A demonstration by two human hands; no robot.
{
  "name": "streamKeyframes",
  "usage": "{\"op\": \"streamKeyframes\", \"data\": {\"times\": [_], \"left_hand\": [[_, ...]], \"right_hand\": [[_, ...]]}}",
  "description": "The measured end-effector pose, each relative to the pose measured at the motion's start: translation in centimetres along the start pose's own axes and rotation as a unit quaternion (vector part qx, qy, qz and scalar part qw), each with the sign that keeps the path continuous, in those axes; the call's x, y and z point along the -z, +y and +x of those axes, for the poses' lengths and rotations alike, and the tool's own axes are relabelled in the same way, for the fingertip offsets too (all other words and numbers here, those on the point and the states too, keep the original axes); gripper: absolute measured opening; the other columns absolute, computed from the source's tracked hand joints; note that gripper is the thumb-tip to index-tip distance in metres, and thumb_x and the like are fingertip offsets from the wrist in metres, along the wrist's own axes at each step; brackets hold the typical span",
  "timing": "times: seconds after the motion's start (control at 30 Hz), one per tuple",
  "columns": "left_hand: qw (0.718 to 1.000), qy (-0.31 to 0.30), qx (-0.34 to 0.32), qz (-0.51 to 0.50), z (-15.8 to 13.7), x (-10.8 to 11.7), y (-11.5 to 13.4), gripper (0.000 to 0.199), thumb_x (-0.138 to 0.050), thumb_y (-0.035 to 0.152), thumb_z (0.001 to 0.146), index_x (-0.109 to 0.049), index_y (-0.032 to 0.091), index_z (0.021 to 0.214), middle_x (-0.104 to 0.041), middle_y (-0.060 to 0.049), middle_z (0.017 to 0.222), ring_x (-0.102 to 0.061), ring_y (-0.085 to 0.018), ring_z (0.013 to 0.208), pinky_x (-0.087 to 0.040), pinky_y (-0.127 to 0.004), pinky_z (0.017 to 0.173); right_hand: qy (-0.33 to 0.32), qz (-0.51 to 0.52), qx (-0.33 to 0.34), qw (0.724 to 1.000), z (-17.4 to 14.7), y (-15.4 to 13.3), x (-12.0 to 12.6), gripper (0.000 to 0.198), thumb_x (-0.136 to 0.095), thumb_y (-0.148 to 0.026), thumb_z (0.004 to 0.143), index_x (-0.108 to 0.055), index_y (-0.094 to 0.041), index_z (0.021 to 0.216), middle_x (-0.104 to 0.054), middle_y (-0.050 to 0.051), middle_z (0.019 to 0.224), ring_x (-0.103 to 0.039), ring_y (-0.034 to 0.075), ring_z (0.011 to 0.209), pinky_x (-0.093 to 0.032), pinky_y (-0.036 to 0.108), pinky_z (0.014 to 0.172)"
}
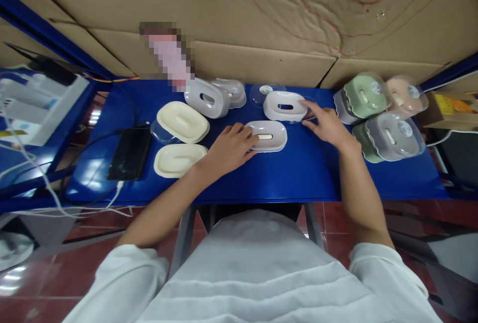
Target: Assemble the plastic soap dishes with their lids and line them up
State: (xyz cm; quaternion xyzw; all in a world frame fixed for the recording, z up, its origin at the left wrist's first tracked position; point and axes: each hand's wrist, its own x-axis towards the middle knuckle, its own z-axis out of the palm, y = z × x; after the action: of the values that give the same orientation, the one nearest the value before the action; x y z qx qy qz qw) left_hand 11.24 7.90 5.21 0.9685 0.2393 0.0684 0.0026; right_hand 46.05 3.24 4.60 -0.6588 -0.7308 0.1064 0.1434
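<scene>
My left hand [235,145] grips the left end of a pale grey oval dish [277,136], which has a small cream bar in its middle. The thumb lies along the near rim and the other fingers curl over the side. Behind that dish sits a whitish oval piece [275,111] with a slot through its top. At its right end is my right hand [327,125], thumb and fingers spread apart by the edge. A clear plastic cover [310,114] shows partly beneath this end. Whether the right fingertips touch the piece or the cover I cannot tell.
Cream oval pieces [175,161] lie to the left, beside a black device [129,154] with a cable. More slotted grey pieces [209,104] and a clear cover [261,95] stand behind. Stacked green, pink and grey covered boxes [368,95] are at the right. Cardboard [261,59] backs the blue table [291,183].
</scene>
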Motion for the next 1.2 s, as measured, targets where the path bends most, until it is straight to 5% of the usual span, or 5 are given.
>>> {"op": "streamKeyframes", "data": {"times": [0.2, 0.5, 0.87, 1.03, 1.2], "left_hand": [[0.996, 0.035, -0.01, -0.085, 0.2, -1.2, -1.1, 0.018, -0.07, 0.036, 0.101, -0.071, 0.022, 0.112, -0.07, -0.012, 0.121, -0.06, -0.034, 0.122, -0.055, -0.048, 0.102], [0.994, 0.065, -0.005, -0.086, 0.1, -1.1, -1.6, 0.025, -0.057, 0.04, 0.109, -0.071, 0.02, 0.103, -0.075, -0.01, 0.116, -0.067, -0.03, 0.115, -0.055, -0.044, 0.095], [0.986, 0.09, 0.017, -0.142, -0.3, -1.4, -1.6, 0.065, -0.077, 0.049, 0.097, -0.054, 0.021, 0.15, -0.059, -0.017, 0.148, -0.069, -0.032, 0.124, -0.061, -0.044, 0.1], [0.98, 0.091, 0.005, -0.179, -0.2, -2.0, -1.8, 0.062, -0.073, 0.045, 0.101, -0.049, 0.027, 0.156, -0.052, -0.016, 0.153, -0.069, -0.028, 0.121, -0.065, -0.04, 0.093], [0.975, 0.111, 0.009, -0.192, 0.1, -2.7, -2.1, 0.048, -0.072, 0.042, 0.102, -0.059, 0.023, 0.144, -0.053, -0.018, 0.151, -0.063, -0.033, 0.133, -0.062, -0.047, 0.104]], "right_hand": [[0.111, 0.038, -0.082, 0.99, -2.0, -2.1, 2.7, 0.056, -0.027, -0.048, 0.114, -0.044, -0.024, 0.162, -0.078, 0.011, 0.115, -0.075, 0.028, 0.106, -0.057, 0.047, 0.099], [-0.022, 0.021, 0.034, 0.999, -2.3, -0.9, 0.8, 0.023, -0.06, -0.043, 0.106, -0.075, -0.026, 0.114, -0.079, 0.008, 0.123, -0.073, 0.033, 0.119, -0.041, 0.063, 0.118], [0.038, 0.399, -0.111, 0.909, -1.5, -5.0, -0.6, 0.051, -0.056, -0.068, 0.105, -0.076, -0.028, 0.131, -0.068, 0.001, 0.089, -0.058, 0.014, 0.069, -0.05, 0.027, 0.059], [0.088, 0.307, -0.021, 0.947, -0.6, -6.9, -4.3, 0.066, -0.063, -0.071, 0.099, -0.06, -0.031, 0.152, -0.06, 0.012, 0.146, -0.068, 0.025, 0.111, -0.061, 0.044, 0.095], [0.065, 0.095, 0.112, 0.987, -1.3, -7.0, -4.4, 0.072, -0.062, -0.067, 0.101, -0.049, -0.033, 0.163, -0.034, 0.014, 0.175, -0.032, 0.043, 0.162, -0.031, 0.069, 0.127]]}}
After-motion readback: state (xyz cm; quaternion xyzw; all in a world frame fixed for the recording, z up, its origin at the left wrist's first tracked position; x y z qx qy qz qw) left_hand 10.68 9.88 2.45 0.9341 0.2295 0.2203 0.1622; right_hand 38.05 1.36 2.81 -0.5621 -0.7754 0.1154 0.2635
